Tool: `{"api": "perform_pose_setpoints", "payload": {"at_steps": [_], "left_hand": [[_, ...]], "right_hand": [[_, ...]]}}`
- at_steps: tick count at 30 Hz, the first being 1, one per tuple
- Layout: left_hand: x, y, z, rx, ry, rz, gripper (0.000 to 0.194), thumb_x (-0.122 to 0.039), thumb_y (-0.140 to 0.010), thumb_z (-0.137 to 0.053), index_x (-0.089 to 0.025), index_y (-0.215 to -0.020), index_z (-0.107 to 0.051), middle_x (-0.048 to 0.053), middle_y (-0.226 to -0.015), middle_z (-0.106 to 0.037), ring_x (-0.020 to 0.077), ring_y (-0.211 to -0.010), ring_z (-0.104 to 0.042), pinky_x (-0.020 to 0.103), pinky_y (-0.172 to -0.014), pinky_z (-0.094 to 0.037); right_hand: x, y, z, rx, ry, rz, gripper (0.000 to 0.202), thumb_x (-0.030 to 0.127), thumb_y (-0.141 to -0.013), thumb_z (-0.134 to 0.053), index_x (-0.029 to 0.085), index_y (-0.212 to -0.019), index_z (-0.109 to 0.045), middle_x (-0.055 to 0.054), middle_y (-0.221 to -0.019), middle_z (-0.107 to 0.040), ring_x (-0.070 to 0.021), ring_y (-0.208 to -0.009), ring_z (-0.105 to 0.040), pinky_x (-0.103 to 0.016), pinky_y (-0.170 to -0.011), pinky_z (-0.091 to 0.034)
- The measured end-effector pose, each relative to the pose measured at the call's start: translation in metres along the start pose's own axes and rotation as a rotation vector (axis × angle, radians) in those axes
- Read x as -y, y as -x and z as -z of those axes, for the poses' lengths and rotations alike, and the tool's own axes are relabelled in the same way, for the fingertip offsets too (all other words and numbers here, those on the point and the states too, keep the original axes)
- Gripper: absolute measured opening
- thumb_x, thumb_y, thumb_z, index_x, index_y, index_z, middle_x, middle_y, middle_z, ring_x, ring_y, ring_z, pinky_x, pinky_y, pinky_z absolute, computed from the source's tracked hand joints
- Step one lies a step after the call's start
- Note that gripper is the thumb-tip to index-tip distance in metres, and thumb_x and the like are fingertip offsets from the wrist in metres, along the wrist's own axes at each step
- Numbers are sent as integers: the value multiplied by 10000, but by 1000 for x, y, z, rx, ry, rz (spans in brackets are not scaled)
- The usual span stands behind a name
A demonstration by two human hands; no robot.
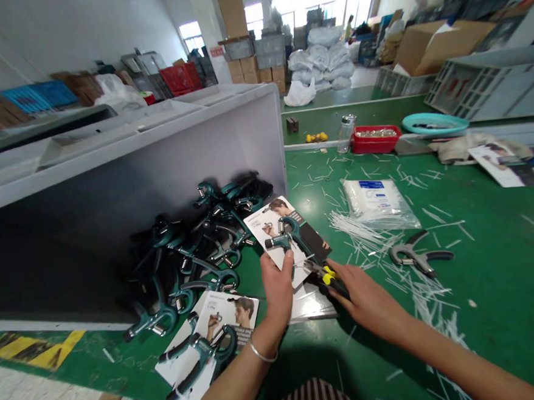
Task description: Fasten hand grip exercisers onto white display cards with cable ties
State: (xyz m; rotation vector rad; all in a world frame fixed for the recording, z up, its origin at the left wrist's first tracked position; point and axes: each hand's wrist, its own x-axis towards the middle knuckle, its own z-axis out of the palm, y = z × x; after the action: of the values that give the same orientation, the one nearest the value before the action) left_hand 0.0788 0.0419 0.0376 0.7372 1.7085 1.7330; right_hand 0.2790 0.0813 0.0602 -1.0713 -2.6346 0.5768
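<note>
My left hand is closed on a printed backing card, thumb in front, with a dark green hand grip strengthener lying against the card. In my right hand is a pair of cutting pliers with black and yellow handles. Their jaws meet the card's lower part, near a thin white cable tie. Whether the jaws are closed on the tie I cannot tell. Left of my forearm, another hand grip strengthener lies on a printed card. Below my hands is a stack of cards.
A grey crate on its side holds many green strengtheners. To the right are loose white cable ties, a bagged pack of ties and a grey strengthener. A red tray, glass jar and turquoise basin stand farther back.
</note>
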Motion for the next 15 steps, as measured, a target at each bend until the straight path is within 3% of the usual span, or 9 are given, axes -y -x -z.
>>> {"api": "perform_pose_setpoints", "payload": {"at_steps": [8, 12, 15], "left_hand": [[-6, 6, 3, -42, -103, -55, 352, -397, -850, -667, -201, -1087, -497, 97, -1144, -658, 223, -1079, -624, 357, -976, -440], [-7, 10, 2, -15, -92, -59, 366, -397, -845, -670, -204, -1101, -494, 97, -1138, -654, 231, -1083, -621, 363, -981, -435], [-6, 11, 3, 24, -83, -56, 380, -407, -825, -689, -214, -1106, -522, 96, -1135, -658, 251, -1095, -615, 382, -994, -426]], "right_hand": [[14, 2, -5, -23, -23, -24, 469, 336, -960, -483, 171, -1397, -440, -164, -1210, -613, -309, -1106, -571, -489, -954, -474], [14, 3, -8, 37, -110, -98, 332, 348, -968, -453, 171, -1232, -548, -152, -1174, -647, -291, -1037, -630, -448, -906, -509], [16, 10, -15, 94, -177, -68, 301, 270, -954, -427, 174, -1210, -551, -144, -1191, -660, -273, -1037, -655, -416, -910, -518]]}}
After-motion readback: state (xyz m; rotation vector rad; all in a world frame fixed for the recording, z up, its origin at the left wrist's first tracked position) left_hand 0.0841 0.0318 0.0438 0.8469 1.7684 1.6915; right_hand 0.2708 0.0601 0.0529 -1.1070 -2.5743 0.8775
